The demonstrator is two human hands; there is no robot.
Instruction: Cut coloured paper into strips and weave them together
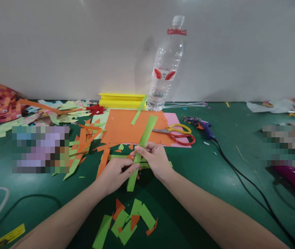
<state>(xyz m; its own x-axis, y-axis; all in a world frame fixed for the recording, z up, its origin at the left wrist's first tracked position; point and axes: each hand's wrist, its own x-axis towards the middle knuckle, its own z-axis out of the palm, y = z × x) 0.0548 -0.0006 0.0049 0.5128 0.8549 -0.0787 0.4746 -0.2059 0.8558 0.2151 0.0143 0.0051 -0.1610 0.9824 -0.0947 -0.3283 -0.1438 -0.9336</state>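
Note:
A long green paper strip (145, 135) runs from the orange sheet (122, 128) down between both hands. My left hand (116, 174) pinches its lower part, thumb on top. My right hand (155, 158) grips the strip just above, fingers curled round it. More green and orange strips lie crosswise under the hands.
Scissors (178, 134) with red and yellow handles lie right of the orange sheet. A clear water bottle (166, 65) and a yellow box (121, 100) stand by the wall. A blue glue gun (201, 125) and its black cord trail right. Paper scraps (129, 221) lie near me and at the left.

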